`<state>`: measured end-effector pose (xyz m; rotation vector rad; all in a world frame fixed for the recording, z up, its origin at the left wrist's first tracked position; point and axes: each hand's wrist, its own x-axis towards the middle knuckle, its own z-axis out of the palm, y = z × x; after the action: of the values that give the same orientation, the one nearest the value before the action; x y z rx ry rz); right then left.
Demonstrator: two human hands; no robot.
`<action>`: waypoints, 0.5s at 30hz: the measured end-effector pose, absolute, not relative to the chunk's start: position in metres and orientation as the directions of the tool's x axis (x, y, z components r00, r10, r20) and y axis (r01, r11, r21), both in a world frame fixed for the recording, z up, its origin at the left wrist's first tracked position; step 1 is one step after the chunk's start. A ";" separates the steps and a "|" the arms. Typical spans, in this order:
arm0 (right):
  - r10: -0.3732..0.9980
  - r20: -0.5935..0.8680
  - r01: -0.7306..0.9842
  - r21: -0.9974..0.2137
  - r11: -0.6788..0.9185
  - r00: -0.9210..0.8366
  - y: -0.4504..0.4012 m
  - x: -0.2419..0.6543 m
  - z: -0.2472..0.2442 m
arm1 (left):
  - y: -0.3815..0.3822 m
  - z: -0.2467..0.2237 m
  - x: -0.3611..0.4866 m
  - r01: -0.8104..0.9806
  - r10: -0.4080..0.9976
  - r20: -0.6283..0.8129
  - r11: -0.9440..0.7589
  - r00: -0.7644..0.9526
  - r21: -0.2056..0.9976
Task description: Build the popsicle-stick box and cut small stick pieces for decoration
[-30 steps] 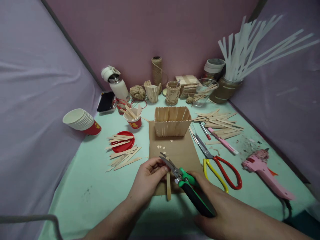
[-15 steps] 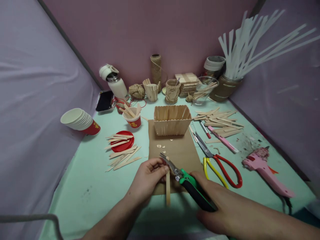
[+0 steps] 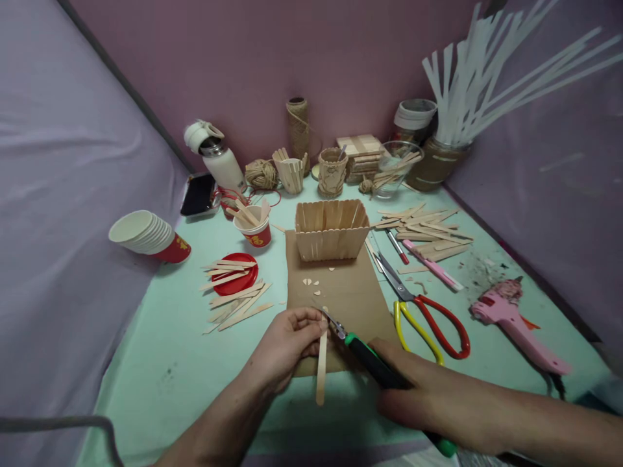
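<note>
Between its thumb and fingers, my left hand [image 3: 298, 332] pinches a wooden craft stick [image 3: 322, 366] near its upper end, the rest hanging toward me. My right hand [image 3: 413, 389] is wrapped round green-and-black-handled scissors [image 3: 370, 360]. Their narrow blades lie against the stick's top end, close to my left fingertips; whether they have closed fully I cannot tell. Beneath both hands is a brown cardboard sheet [image 3: 350, 292], with several small cut-off stick tips [image 3: 307, 281] scattered on it. At the sheet's far end stands a box built of craft sticks [image 3: 333, 243].
Right of the cardboard lie red-and-yellow-handled scissors [image 3: 440, 324], a pink knife [image 3: 433, 266], a pink glue gun [image 3: 516, 324] and a pile of craft sticks [image 3: 428, 227]. To the left are a red lid [image 3: 233, 282] under sticks, a cup of sticks [image 3: 256, 233] and stacked paper cups [image 3: 150, 237].
The green-handled scissors have turned in my right hand, their blades now nearer edge-on across the stick's top. The stick's lower end has swung slightly left. The whole view has shifted slightly.
</note>
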<state>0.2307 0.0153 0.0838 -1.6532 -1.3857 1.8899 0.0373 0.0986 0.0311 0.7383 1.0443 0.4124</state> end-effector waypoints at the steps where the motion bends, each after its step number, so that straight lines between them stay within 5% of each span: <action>1: 0.712 -0.627 0.371 -0.773 -0.515 -0.317 0.015 0.230 0.083 | 0.099 0.031 0.037 0.038 0.626 -0.628 0.693 0.462 0.720; 15: 0.723 -0.623 0.269 -0.782 -0.562 -0.299 0.007 0.231 0.085 | 0.099 0.035 0.037 0.148 0.586 -0.654 0.681 0.478 0.718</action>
<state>0.2310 0.0072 0.0849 -1.6154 -1.2430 1.9269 0.0369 0.0985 0.0349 0.8094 1.0629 0.3064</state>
